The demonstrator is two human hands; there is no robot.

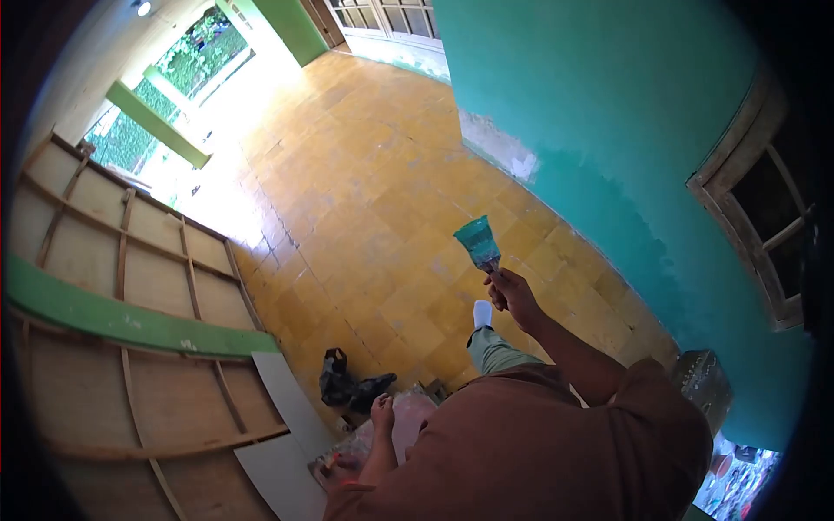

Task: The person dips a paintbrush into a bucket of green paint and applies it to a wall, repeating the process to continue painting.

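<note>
Clock positions read from centre of view. Right hand [514,300], toward 4 o'clock, clamped on the handle of a paintbrush [476,238]; the brush sits just off centre between 2 and 3, raised, bristles coated teal and pointing to 11, seen against the yellow tiled floor [373,200] rather than over the wall. Left hand [382,412] low, between 6 and 7, fingers curled; cannot tell if anything is in them. Hands well apart from each other. Black plastic bag [335,382] at 7, near the left hand. Teal wall [573,78] runs from 1 round to 4, a darker teal patch [599,204] between 2 and 3, edge uneven; pale bare patch [499,143] along its foot at 1. Wooden window frame [708,193] toward 3, set in that wall. Framed wooden panel [161,321] leaning in from 8 to 10, crossed by a green band [130,319]. White-covered foot [483,313] and green trouser leg [502,352] between 4 and 5. Green post [161,126] at 10, bright light behind.
</note>
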